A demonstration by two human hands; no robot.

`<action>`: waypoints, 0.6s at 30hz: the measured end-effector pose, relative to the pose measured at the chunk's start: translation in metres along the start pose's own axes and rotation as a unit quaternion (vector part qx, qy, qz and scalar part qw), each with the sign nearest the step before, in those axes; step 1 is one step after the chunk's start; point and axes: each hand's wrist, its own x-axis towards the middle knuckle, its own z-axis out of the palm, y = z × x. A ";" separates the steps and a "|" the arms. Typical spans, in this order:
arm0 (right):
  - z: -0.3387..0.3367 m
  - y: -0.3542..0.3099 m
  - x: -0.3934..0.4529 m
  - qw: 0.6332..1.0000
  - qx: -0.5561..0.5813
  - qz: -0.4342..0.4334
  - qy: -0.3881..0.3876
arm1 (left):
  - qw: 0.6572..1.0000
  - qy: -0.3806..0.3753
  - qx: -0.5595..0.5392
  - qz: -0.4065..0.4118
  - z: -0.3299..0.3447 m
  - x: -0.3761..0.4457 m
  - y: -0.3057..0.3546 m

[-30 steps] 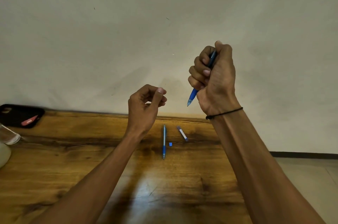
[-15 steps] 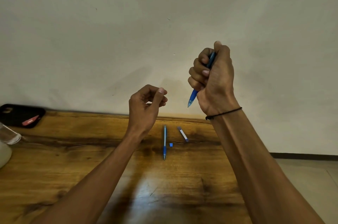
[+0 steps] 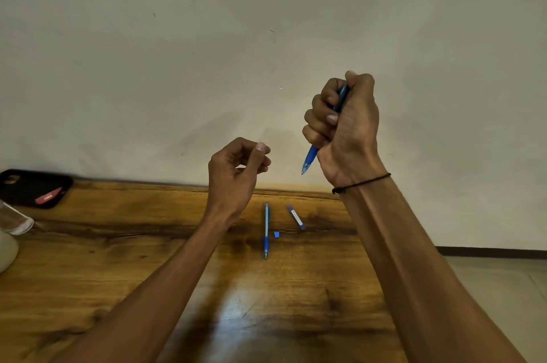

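My right hand (image 3: 346, 131) is raised in front of the wall and grips a blue pen (image 3: 309, 159) in its fist, thumb on the top end, tip pointing down and left. Lower and to the left, my left hand (image 3: 233, 176) is held up with curled fingers and the thumb against the fingertips; nothing shows between them. A second blue pen (image 3: 266, 229) lies on the wooden table (image 3: 118, 259), tip toward me. Beside it are a tiny blue piece (image 3: 276, 234) and a small blue and white tube (image 3: 295, 216).
A black case (image 3: 26, 185) with a red item on it lies at the table's far left corner. A clear glass (image 3: 11, 219) and a white rounded object (image 3: 6, 250) sit at the left edge. The wall runs along the table's far edge; floor shows at right.
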 end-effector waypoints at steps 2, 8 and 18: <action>0.000 0.000 0.000 1.000 0.001 0.002 0.001 | 1.000 -0.002 -0.001 0.001 0.000 0.001 -0.001; -0.002 -0.001 0.001 1.000 0.007 -0.006 0.007 | 1.000 -0.001 -0.002 0.002 0.000 0.001 -0.002; -0.004 -0.003 0.001 1.000 0.026 -0.004 0.010 | 1.000 -0.002 -0.001 0.000 0.000 0.000 -0.002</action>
